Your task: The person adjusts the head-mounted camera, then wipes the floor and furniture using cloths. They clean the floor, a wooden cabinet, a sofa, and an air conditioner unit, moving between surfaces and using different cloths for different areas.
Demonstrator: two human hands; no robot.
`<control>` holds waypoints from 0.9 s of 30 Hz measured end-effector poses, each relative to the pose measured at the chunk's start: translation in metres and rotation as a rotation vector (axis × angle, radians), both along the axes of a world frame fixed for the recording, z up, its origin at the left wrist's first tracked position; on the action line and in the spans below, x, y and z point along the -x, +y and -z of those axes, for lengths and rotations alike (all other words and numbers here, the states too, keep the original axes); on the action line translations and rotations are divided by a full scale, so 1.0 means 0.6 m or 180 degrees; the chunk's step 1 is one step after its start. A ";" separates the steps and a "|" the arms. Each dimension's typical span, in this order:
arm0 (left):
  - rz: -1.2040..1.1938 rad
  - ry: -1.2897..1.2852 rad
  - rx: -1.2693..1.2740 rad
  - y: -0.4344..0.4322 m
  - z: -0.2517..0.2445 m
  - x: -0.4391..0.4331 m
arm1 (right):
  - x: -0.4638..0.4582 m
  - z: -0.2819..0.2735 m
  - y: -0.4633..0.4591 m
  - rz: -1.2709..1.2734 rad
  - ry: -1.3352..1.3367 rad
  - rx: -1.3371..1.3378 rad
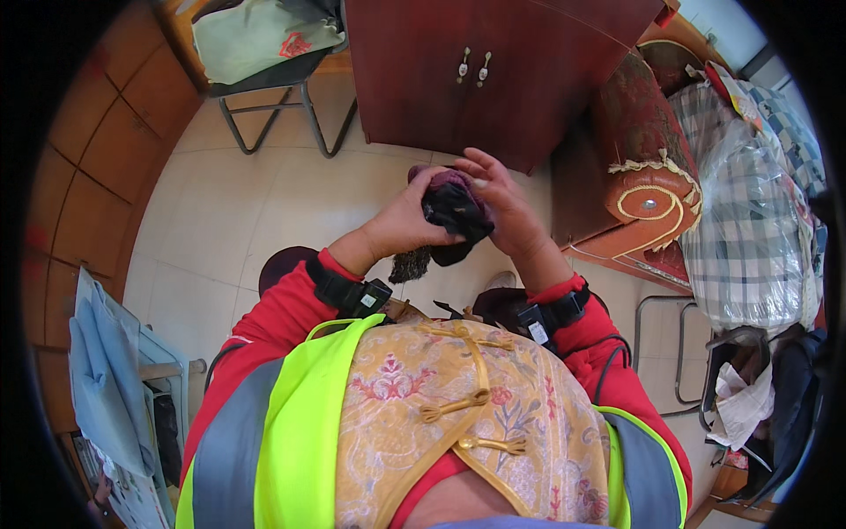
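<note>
My left hand (410, 215) is wrapped around a bundle of black and purple cloth (459, 208), thumb along its near side. Over the floor, in front of my body, the bundle is held up. A fuzzy dark grey piece (410, 264) hangs below it, under my left hand. At the bundle's right side is my right hand (505, 205), fingers raised and somewhat apart, thumb near the purple upper edge. The cloth covers part of the right palm, so whether that hand grips it is unclear. Each wrist wears a black strap with a small device.
A dark red cabinet (423, 79) stands ahead, beside a folding chair (268, 63) bearing a pale bag. To the right are a sofa's rolled arm (651, 192) and plastic-wrapped checked bedding (747, 218). Wooden cupboards (99, 172) and a rack with blue cloth (109, 377) line the left.
</note>
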State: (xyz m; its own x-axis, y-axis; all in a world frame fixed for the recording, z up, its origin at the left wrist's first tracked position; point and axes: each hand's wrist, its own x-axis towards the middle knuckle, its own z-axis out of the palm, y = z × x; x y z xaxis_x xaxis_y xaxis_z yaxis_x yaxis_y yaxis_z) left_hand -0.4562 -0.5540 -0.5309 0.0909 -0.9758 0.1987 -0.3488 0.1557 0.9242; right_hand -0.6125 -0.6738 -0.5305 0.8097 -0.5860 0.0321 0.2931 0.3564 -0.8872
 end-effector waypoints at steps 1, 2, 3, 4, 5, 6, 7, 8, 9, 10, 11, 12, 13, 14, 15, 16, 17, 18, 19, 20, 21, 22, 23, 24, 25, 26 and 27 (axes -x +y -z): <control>-0.0149 0.0213 -0.0083 -0.003 0.004 -0.004 | 0.006 0.003 0.001 -0.0034 -0.0349 -0.0176; -0.0250 0.0434 -0.0042 -0.005 0.007 -0.010 | 0.011 0.007 0.005 0.0161 -0.0225 0.0237; -0.0406 0.0660 -0.0039 -0.009 0.012 -0.012 | 0.017 0.011 0.011 0.0257 -0.0006 -0.0065; -0.0435 0.0810 0.0136 -0.012 0.016 -0.013 | 0.022 0.015 0.020 0.0261 0.0149 -0.0272; -0.0513 0.0778 0.0269 -0.017 0.020 -0.011 | 0.026 0.017 0.031 0.0526 0.0358 -0.0488; -0.0589 0.0742 0.0391 -0.023 0.024 -0.007 | 0.029 0.019 0.043 0.0066 0.0294 -0.0649; -0.0713 0.0676 0.0403 -0.027 0.026 -0.002 | 0.028 0.020 0.057 -0.0139 0.0288 -0.0816; -0.0622 0.0836 0.0701 -0.032 0.027 0.008 | 0.028 0.020 0.069 -0.0374 0.0492 -0.1180; -0.0843 0.0728 0.0718 -0.033 0.028 0.013 | 0.024 0.018 0.078 -0.0506 0.0014 -0.1035; -0.1025 0.0626 0.0762 -0.037 0.026 0.022 | 0.021 0.015 0.085 -0.0664 -0.0263 -0.1097; -0.1194 0.0554 0.0659 -0.037 0.023 0.030 | 0.018 0.011 0.091 -0.0802 -0.0568 -0.1099; -0.1448 0.0051 0.0799 -0.038 0.019 0.036 | 0.014 0.006 0.093 -0.0572 -0.0466 -0.1148; -0.1437 -0.0077 0.0809 -0.035 0.014 0.044 | 0.012 0.002 0.097 -0.0600 -0.0341 -0.1240; -0.1430 -0.0200 0.0738 -0.033 0.009 0.049 | 0.008 -0.002 0.097 -0.0449 -0.0209 -0.1250; -0.1459 -0.0381 0.0908 -0.032 0.002 0.054 | 0.009 -0.004 0.098 -0.0437 -0.0274 -0.1153; -0.1568 -0.0640 0.0899 -0.029 -0.003 0.057 | 0.008 -0.005 0.099 -0.0431 -0.0249 -0.1280; -0.1438 -0.0707 0.0778 -0.028 -0.007 0.064 | 0.012 -0.003 0.098 -0.0169 -0.0118 -0.1348; -0.1389 -0.0787 0.0807 -0.024 -0.010 0.068 | 0.015 0.002 0.099 -0.0094 -0.0106 -0.1340; -0.1320 -0.0869 0.0822 -0.021 -0.013 0.070 | 0.020 0.010 0.097 -0.0134 -0.0118 -0.1335; -0.1158 -0.0690 0.0553 -0.015 -0.014 0.072 | 0.028 0.021 0.097 0.0056 0.0075 -0.1307; -0.1072 -0.0610 0.0423 -0.009 -0.014 0.070 | 0.036 0.034 0.094 -0.0150 0.0085 -0.1377; -0.0947 -0.0522 0.0222 -0.003 -0.014 0.068 | 0.046 0.050 0.090 -0.0289 0.0114 -0.1477; -0.0866 -0.0423 -0.0064 0.003 -0.013 0.058 | 0.049 0.067 0.084 -0.0355 0.0136 -0.1517; -0.0692 -0.0116 -0.0210 0.007 -0.011 0.056 | 0.061 0.088 0.081 -0.0423 0.0014 -0.1561; -0.0574 0.0187 -0.0446 0.010 -0.009 0.049 | 0.069 0.108 0.077 -0.0500 0.0161 -0.1699; -0.0448 0.0495 -0.0680 0.012 -0.004 0.043 | 0.080 0.127 0.070 -0.0757 0.0150 -0.1771; -0.0272 0.0846 -0.0825 0.011 0.000 0.035 | 0.091 0.143 0.064 -0.0915 0.0253 -0.1928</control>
